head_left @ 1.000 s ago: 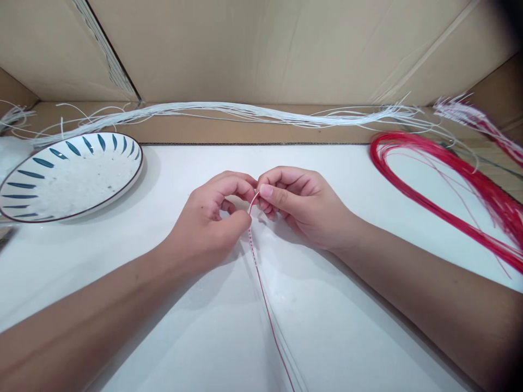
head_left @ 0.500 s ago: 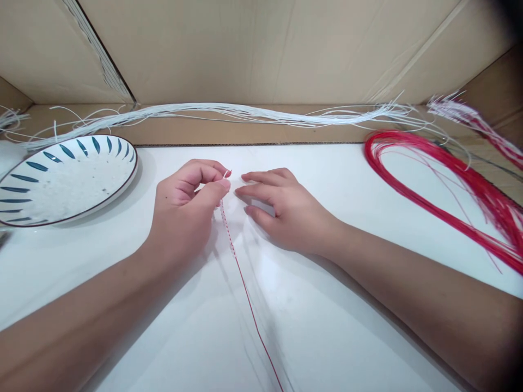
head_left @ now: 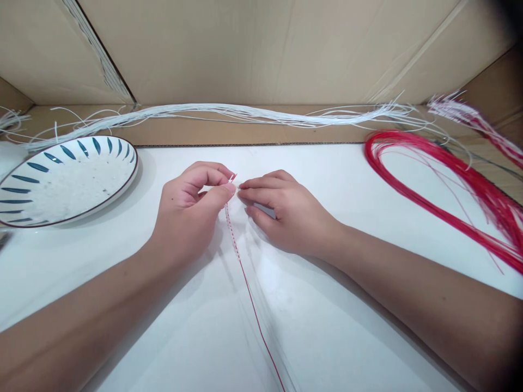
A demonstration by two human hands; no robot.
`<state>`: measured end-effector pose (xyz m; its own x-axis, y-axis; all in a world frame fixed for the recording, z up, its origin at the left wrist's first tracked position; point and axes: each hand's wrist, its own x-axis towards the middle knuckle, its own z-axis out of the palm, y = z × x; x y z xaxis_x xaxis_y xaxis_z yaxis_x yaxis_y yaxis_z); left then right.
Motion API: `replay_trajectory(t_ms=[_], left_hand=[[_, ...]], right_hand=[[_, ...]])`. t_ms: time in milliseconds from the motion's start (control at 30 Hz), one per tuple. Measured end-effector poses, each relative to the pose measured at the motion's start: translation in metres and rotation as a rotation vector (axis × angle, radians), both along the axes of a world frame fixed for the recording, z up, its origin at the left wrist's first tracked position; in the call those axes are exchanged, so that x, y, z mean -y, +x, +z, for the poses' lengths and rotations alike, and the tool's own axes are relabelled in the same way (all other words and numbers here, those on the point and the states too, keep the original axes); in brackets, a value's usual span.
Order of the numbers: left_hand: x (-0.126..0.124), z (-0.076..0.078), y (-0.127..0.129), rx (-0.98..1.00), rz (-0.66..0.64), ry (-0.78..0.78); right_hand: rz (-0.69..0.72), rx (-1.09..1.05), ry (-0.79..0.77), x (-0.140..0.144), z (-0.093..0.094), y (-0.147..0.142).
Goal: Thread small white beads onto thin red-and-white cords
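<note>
where the left hand (head_left: 186,215) curls over the white tabletop (head_left: 347,305), its thumb and forefinger are pinched shut on the upper end of a thin red cord (head_left: 245,275), the grip sitting at about two o'clock from the knuckles. a short tip of the cord pokes up past the pinch toward twelve o'clock; just below the thumb the cord shows a stretch of red and white dashes, then runs plain red down the table toward five o'clock and out at the bottom edge. faint pale strands lie beside it on the table, hard to tell apart from the surface.

the right hand (head_left: 286,215) lies at three o'clock from the pinch, fingers stretched out and close together, palm down. its fingertips (head_left: 244,188) point at nine o'clock and come just beside the left thumb and the cord's top; whether they touch the cord cannot be told. it grips nothing that shows.

at ten o'clock from the hands, well apart, sits a white plate with blue leaf marks (head_left: 67,177). a bundle of white cords (head_left: 229,111) stretches along the cardboard wall (head_left: 265,49) at twelve o'clock, and a loop of red cords (head_left: 445,185) lies at two to three o'clock.
</note>
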<state>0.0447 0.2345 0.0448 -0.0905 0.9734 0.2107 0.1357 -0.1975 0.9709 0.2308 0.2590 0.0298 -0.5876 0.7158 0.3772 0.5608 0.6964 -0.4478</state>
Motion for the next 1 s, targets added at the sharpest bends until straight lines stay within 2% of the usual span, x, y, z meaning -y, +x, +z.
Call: replay_trajectory(t_ms=[267,367,500,600,700,833,1000], left_hand=[[0.001,-0.001,-0.001,-0.026,0.009,-0.018],[0.000,-0.001,-0.001,-0.026,0.004,-0.021],[0.001,0.000,0.000,-0.035,-0.024,-0.043],[0.004,0.004,0.003,-0.067,-0.052,-0.077],[0.006,0.008,0.005,-0.074,-0.085,-0.082],[0.009,0.010,0.006,-0.063,-0.130,-0.062],[0.011,0.011,0.006,-0.117,-0.156,-0.018]], right_hand=[[-0.034,-0.053,0.007,0.001,-0.002,0.001],[-0.063,-0.143,-0.028,-0.001,-0.001,0.000],[-0.116,-0.437,-0.301,-0.003,0.005,-0.001],[-0.067,-0.714,-0.552,-0.003,0.009,-0.002],[0.014,-0.908,-0.730,-0.003,0.009,-0.002],[0.077,-0.995,-0.864,-0.005,0.007,-0.001],[0.094,-1.060,-0.931,-0.006,0.008,-0.002]])
